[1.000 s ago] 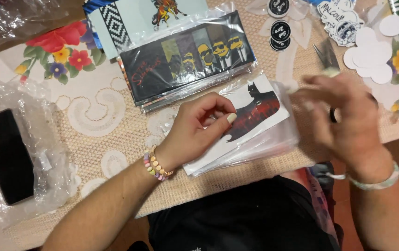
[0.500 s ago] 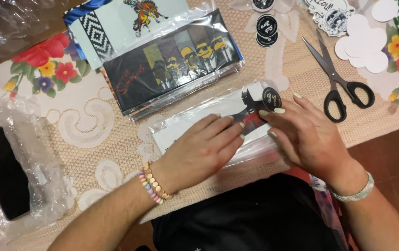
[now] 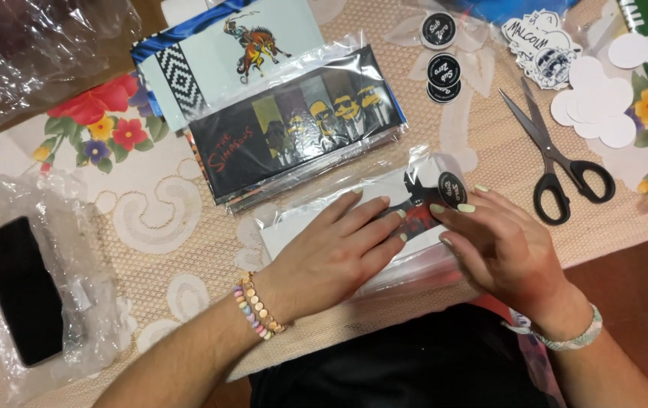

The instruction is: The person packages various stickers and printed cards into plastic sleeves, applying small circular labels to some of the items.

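warm indoor light, evenly bright | glare on clear plastic wrap (image 3: 29, 45) | soft shadows | focus sharp

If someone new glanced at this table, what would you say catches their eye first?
Most likely the two hands in the middle: the left hand lies flat on a clear-bagged print, while the right hand presses a round black sticker onto its upper right corner. Next, the black-handled scissors lying open to the right, and the dark phone on plastic wrap at far left.
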